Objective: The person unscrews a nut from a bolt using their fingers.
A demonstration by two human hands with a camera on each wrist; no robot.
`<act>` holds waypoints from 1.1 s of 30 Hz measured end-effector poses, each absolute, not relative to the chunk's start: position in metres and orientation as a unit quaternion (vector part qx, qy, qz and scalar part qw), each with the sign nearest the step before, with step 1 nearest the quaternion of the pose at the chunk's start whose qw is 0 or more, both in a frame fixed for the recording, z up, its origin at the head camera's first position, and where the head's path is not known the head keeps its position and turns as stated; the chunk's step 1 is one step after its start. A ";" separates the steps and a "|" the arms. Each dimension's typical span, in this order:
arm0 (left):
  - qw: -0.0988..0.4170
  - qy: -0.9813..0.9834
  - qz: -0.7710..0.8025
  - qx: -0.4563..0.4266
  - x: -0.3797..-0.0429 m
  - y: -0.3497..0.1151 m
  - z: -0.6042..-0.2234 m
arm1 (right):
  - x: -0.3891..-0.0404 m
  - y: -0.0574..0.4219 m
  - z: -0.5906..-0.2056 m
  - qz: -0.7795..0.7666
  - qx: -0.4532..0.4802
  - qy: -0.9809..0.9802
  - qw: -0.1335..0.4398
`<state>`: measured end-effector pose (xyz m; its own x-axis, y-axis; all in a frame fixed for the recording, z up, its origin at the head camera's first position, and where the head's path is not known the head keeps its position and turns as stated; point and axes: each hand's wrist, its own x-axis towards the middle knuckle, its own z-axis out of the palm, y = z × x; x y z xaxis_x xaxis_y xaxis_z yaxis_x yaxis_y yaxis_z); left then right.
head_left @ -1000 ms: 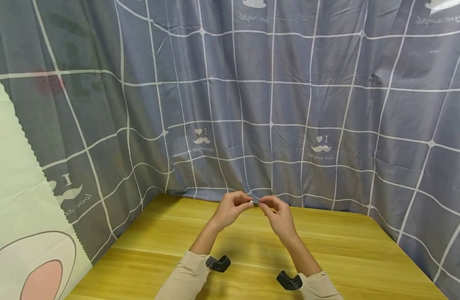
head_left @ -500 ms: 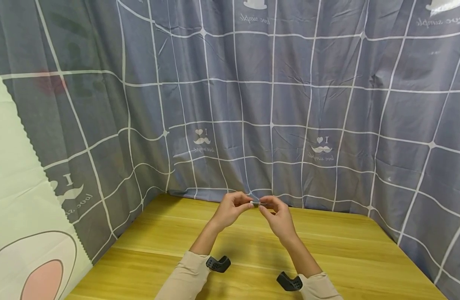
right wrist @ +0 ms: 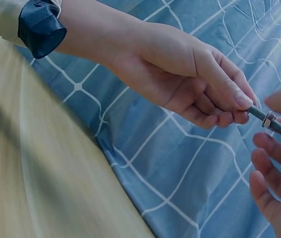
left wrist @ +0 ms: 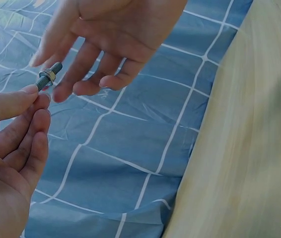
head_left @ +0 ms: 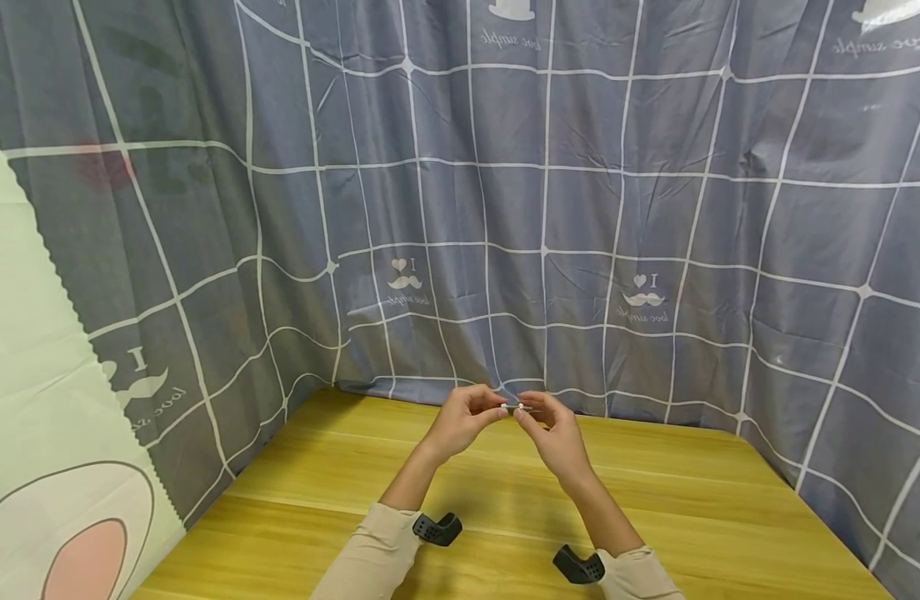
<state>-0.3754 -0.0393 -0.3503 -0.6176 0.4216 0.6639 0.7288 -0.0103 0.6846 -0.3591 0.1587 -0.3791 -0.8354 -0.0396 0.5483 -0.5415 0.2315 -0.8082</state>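
With left hand [head_left: 454, 423], pinching threaded bolt [right wrist: 256, 113] by one end, between both hands | with right hand [head_left: 561, 435], gripping nothing, spreading fingers loosely near hex nut [right wrist: 268, 119] partway along | could drop bolt by pinching too lightly; could lose nut by unthreading past free end

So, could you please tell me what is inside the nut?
The threaded bolt passes through the nut, showing on both sides; its stretch inside the nut is covered.
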 end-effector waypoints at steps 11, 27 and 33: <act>0.133 -0.693 -0.574 -0.416 -0.375 -0.039 -0.350 | -0.359 0.160 -0.380 0.599 0.198 -0.743 0.224; 0.128 -0.695 -0.576 -0.412 -0.374 -0.041 -0.350 | -0.359 0.161 -0.378 0.598 0.177 -0.754 0.206; 0.130 -0.693 -0.577 -0.413 -0.377 -0.041 -0.351 | -0.359 0.161 -0.377 0.593 0.175 -0.755 0.216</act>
<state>-0.3767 -0.0406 -0.3511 -0.6252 0.4220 0.6565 0.7221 -0.0065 0.6918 -0.3592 0.1612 -0.3772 -0.8452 -0.0085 0.5344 -0.5212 0.2349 -0.8205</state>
